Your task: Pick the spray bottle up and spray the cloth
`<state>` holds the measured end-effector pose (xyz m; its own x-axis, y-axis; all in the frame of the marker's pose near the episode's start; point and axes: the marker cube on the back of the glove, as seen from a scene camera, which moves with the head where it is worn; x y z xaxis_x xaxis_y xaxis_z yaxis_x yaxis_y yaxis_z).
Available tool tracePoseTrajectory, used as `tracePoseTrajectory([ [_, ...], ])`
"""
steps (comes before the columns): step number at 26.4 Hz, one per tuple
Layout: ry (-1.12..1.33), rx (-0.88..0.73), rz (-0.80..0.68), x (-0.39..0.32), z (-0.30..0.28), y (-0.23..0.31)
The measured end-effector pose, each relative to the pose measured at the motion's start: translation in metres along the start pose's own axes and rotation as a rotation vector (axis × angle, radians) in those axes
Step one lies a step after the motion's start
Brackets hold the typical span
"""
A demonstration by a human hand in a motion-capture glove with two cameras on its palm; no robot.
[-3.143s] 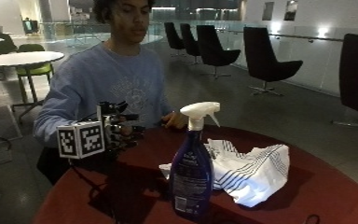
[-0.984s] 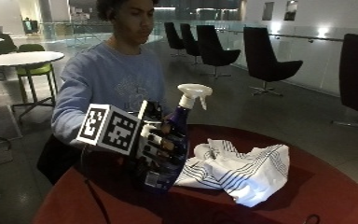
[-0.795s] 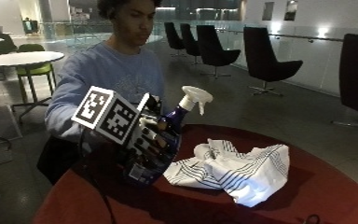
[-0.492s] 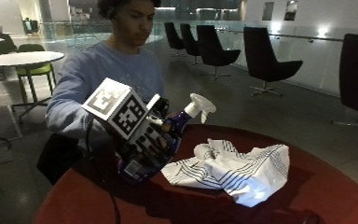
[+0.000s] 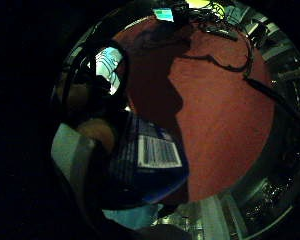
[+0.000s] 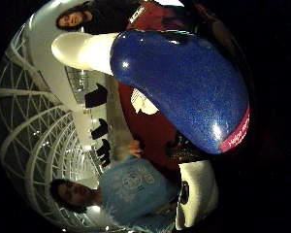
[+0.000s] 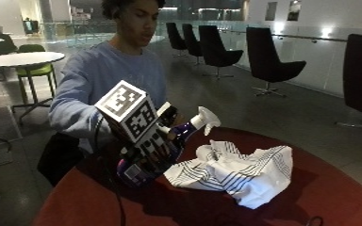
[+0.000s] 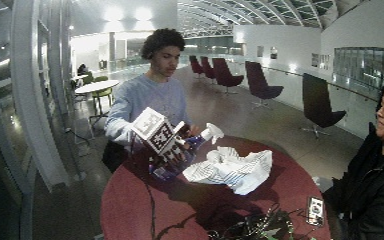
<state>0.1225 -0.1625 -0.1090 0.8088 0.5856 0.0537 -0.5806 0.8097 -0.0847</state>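
Observation:
A blue spray bottle point(image 7: 187, 131) with a white trigger head point(image 7: 205, 120) is off the table and tilted, its nozzle leaning toward the cloth. My gloved right hand point(image 7: 154, 153) grips the bottle's body, fingers curled round it. The cloth point(image 7: 237, 169), white with dark stripes, lies crumpled on the round red table point(image 7: 332, 197) just beside the nozzle. In the thumb side palm view the blue bottle point(image 6: 184, 92) fills the middle, with the cloth point(image 6: 143, 102) beyond it. The little finger side palm view shows the bottle's barcode label point(image 5: 157, 152) over the red table point(image 5: 215, 115).
A phone point(image 8: 315, 210) and a tangle of cables point(image 8: 258, 227) lie at the table's near edge. A second person point(image 8: 378, 165) sits at the right. Dark chairs point(image 7: 269, 61) stand on the floor behind the table.
The bottle stood upright on the table beside the cloth. My right hand has taken hold of it, lifted it and tipped its head toward the cloth.

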Motion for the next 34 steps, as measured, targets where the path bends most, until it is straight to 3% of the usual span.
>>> tracePoseTrajectory([
  [34,0.058,-0.018,0.053,0.0054,0.0042,0.0019],
])
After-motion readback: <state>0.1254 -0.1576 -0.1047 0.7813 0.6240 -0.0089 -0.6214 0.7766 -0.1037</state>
